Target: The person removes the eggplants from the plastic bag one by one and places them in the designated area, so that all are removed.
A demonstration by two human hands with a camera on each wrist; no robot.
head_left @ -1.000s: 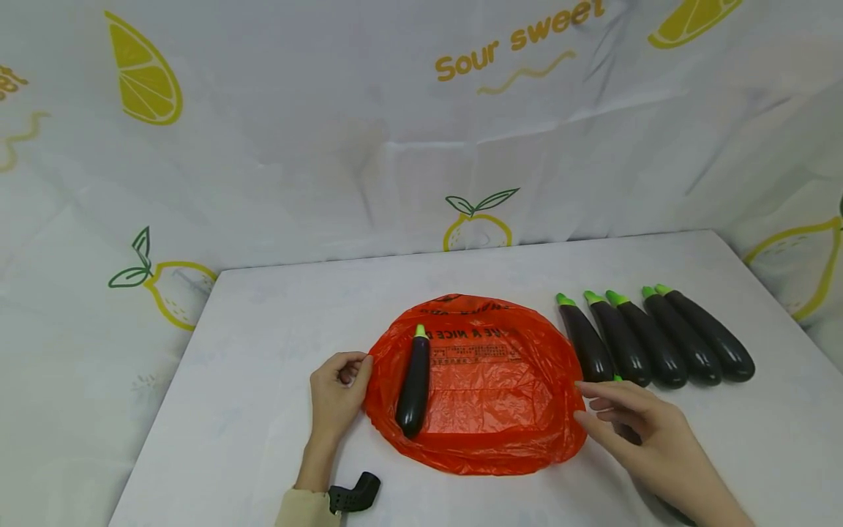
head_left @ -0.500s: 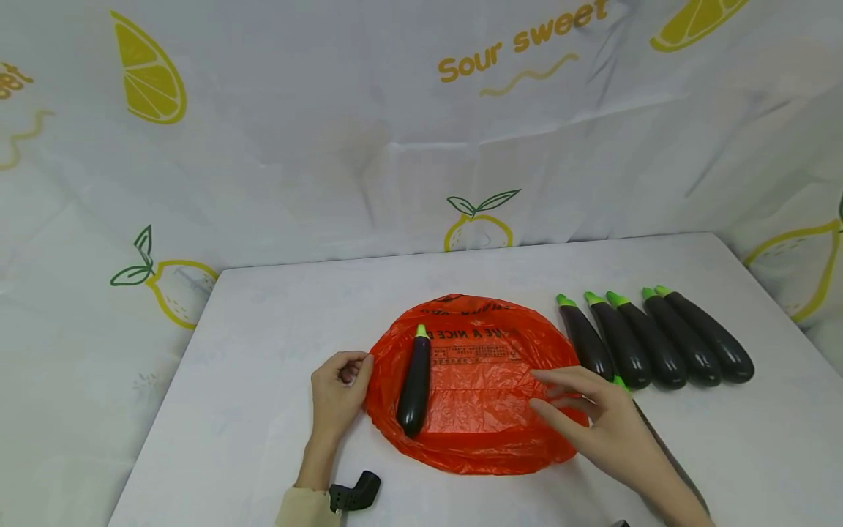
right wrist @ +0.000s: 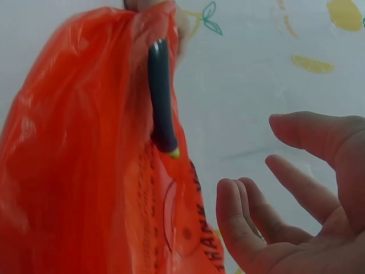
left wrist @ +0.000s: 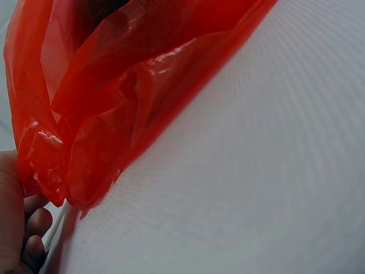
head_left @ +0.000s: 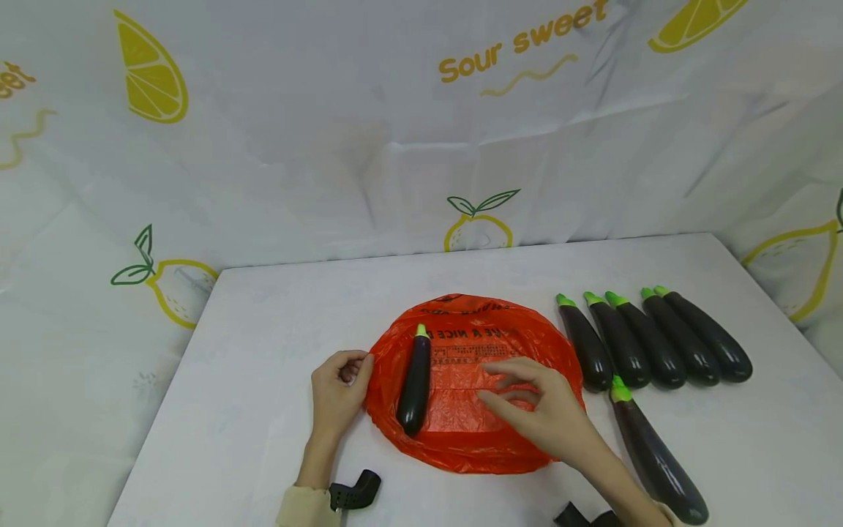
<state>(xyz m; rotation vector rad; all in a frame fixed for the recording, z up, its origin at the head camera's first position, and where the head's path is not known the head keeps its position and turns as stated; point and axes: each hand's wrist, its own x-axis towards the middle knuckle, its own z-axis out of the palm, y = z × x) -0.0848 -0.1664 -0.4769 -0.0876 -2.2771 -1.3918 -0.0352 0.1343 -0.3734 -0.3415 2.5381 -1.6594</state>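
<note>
An open red plastic bag (head_left: 461, 454) with black lettering lies mouth-up on the white table. Inside it, on the left, rests one dark eggplant (head_left: 415, 388) with a bright green tip. My left hand (head_left: 339, 388) pinches the bag's left rim between thumb and fingers; the left wrist view shows the gathered red film (left wrist: 51, 165) at that hand. Over the right half of the bag hovers my right hand (head_left: 543, 406), thumb and fingers apart and holding nothing, as the right wrist view also shows. A loose eggplant (head_left: 658, 461) lies beside the right forearm.
Several more eggplants (head_left: 628, 344) lie in a slanted row to the right of the bag, green ends away from me. A white cloth (head_left: 296, 168) printed with lemons hangs behind the table (head_left: 276, 307). A black bracket (head_left: 356, 492) sits at my left wrist.
My right hand has moved left from the bag's right rim to over its opening, still empty. The loose eggplant under its forearm has come into view. My left hand has kept its place.
</note>
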